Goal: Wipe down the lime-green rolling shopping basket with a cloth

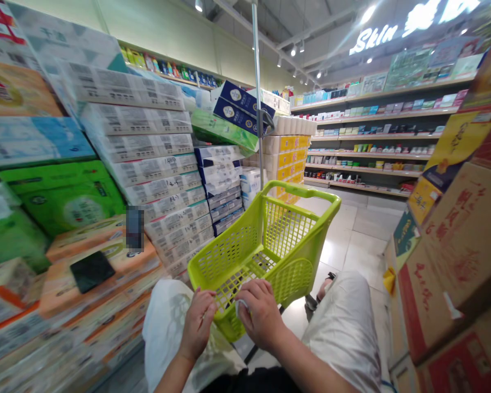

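Note:
A lime-green plastic shopping basket (294, 240) stands tilted on the floor in front of my knees. My left hand (198, 322) has its fingers curled against the basket's near rim. My right hand (262, 316) is closed on a small white cloth or tissue (240, 307), pressed to the same rim. I am seated or crouched, with light trousers (343, 327) on both legs either side of the basket.
Stacked tissue and paper packs (147, 147) wall the left side, with a dark phone (92, 270) lying on an orange pack. Cardboard cartons (458, 240) rise at the right. A metal pole (257, 98) stands behind the basket. Tiled aisle floor (360, 240) leads to product shelves (372, 136).

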`<state>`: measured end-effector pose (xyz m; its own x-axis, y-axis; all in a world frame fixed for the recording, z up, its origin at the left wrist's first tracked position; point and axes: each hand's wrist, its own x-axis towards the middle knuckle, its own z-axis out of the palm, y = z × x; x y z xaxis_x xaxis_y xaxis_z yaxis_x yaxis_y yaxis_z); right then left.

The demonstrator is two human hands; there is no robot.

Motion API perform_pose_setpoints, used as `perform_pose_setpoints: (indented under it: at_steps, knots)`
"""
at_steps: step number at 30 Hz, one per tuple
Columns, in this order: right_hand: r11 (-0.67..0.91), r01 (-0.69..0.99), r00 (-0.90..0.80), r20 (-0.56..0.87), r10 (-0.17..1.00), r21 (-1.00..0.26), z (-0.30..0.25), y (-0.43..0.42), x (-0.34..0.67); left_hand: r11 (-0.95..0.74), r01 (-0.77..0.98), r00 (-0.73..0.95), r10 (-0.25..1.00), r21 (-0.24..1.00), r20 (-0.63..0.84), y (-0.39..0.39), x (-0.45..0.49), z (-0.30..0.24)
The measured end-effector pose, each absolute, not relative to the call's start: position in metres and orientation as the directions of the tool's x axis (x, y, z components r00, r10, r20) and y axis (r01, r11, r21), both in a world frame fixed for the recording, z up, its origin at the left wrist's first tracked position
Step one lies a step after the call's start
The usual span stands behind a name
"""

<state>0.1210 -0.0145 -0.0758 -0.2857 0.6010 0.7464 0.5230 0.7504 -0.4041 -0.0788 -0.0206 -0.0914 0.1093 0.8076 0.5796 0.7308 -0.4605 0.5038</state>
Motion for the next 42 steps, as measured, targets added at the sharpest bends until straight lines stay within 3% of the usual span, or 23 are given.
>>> perform_pose_setpoints:
  at_steps: [11, 15, 21, 28, 32, 37, 42]
  knots:
    - [0.768, 0.529, -0.274, 0.784, 0.556, -0.360, -0.082, -0.019, 0.116, -0.365, 0.767, -0.011, 0.815, 0.527, 0.580, -0.018, -0.044, -0.064]
    - [0.768, 0.560, -0.261, 0.813, 0.520, -0.312, -0.090, -0.016, 0.115, -0.466, 0.715, 0.095, 0.803, 0.521, 0.588, -0.031, -0.003, -0.060]
    - [0.745, 0.594, -0.263, 0.802, 0.536, -0.304, -0.089, -0.009, 0.129, -0.502, 0.767, 0.193, 0.775, 0.400, 0.602, -0.033, 0.010, -0.075]
    - [0.480, 0.811, 0.057, 0.861, 0.505, -0.335, -0.089, 0.016, 0.203, -0.416, 0.893, 0.269, 0.799, 0.173, 0.538, -0.028, 0.011, -0.085]
    - [0.416, 0.813, 0.195, 0.864, 0.465, -0.407, -0.090, 0.023, 0.215, -0.398, 0.912, 0.285, 0.786, 0.097, 0.549, -0.032, 0.015, -0.088]
    - [0.593, 0.716, -0.024, 0.837, 0.547, -0.367, -0.088, 0.006, 0.171, -0.414, 0.909, 0.310, 0.755, 0.053, 0.578, -0.033, 0.013, -0.090]
    - [0.694, 0.655, -0.199, 0.818, 0.540, -0.298, -0.081, 0.003, 0.164, -0.405, 0.913, 0.299, 0.745, 0.047, 0.596, -0.032, 0.007, -0.091]
